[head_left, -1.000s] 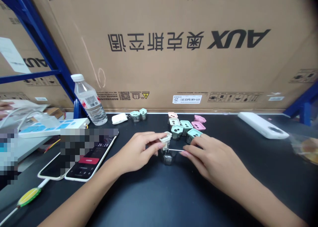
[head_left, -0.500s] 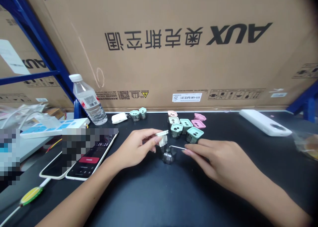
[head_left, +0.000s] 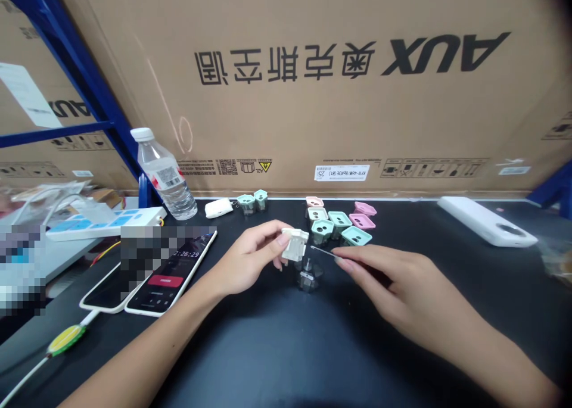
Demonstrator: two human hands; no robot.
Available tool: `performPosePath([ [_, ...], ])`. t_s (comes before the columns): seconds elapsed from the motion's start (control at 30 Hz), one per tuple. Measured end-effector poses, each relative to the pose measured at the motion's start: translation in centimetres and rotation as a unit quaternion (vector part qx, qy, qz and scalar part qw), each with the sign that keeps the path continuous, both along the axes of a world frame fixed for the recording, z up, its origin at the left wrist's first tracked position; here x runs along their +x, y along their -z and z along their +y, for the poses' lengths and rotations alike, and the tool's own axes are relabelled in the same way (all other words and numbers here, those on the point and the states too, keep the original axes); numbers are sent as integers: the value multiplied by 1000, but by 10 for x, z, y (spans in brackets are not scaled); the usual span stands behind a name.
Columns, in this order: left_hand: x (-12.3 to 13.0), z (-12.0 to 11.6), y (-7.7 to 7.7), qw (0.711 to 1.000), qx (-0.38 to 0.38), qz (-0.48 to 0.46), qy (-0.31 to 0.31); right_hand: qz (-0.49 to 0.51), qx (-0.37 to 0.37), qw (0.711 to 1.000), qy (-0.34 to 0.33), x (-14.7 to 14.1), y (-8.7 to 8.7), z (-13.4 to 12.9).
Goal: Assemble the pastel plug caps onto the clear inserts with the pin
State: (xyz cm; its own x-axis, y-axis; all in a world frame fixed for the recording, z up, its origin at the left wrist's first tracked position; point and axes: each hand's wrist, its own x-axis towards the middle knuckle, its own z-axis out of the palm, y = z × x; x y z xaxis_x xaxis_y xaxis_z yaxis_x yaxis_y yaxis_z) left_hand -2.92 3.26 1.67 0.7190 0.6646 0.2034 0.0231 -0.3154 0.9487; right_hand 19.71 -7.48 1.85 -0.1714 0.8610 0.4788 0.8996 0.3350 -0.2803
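My left hand (head_left: 257, 253) is closed on a white plastic lid (head_left: 295, 245), which looks like the top of a pencil sharpener, its ribbed inner side turned toward me. Between thumb and fingers of my right hand (head_left: 393, 283) is a thin metal rod (head_left: 322, 251), its handle end hidden in the grip. The rod's tip points at the lid's right edge, with a small gap between. Below them on the table stands a dark see-through sharpener container (head_left: 307, 279), without a lid.
Several two-hole pencil sharpeners with mint (head_left: 356, 236), white and pink (head_left: 362, 221) tops stand behind my hands. To the left are two phones (head_left: 172, 277), a water bottle (head_left: 165, 176), a white case (head_left: 218, 208) and a power strip (head_left: 107, 223). A white device (head_left: 485, 220) lies right. A large carton (head_left: 286, 116) backs the table.
My left hand has tilted the white lid so its inner side faces me. The rod tip has risen from just above the dark container to beside the lid. The view has shifted slightly.
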Motion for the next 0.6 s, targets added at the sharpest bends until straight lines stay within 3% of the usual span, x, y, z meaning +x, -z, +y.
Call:
performPosePath([
  [0.1, 0, -4, -4, 999, -25, -20, 28, 94, -14, 995, -13, -7, -2, 0],
  [0.27, 3, -13, -6, 995, -66, -27, 67, 134, -27, 990, -44, -17, 2, 2],
  [0.43, 13, -21, 2, 991, -109, -69, 20, 158, -46, 985, -56, -25, 9, 1],
  [0.6, 19, -20, 3, 987, -95, -103, -73, 167, -21, 985, -43, -27, 11, 1],
])
